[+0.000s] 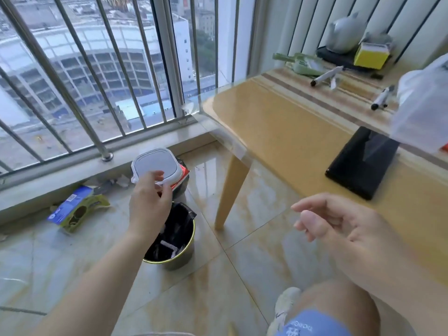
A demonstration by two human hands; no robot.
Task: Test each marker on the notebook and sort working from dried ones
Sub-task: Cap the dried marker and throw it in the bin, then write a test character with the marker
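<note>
My left hand (150, 200) hovers over a small round bin with a black liner (186, 251) on the floor, fingers loosely spread and holding nothing. A white marker-like piece (169, 246) lies inside that bin. Over the floor beside the table, my right hand (339, 226) is relaxed and holds nothing. A black notebook (361, 163) lies closed on the yellow table (278, 132). Two white markers with dark tips, one (327, 75) further back and one (383, 98) nearer, lie on the table's far side.
A white lidded bin (156, 164) stands behind the open one, by the balcony railing (104, 132). Blue and green packaging (75, 209) lies on the floor at left. A clear plastic bag (421, 105), a yellow box (371, 55) and a green object (299, 63) sit on the table.
</note>
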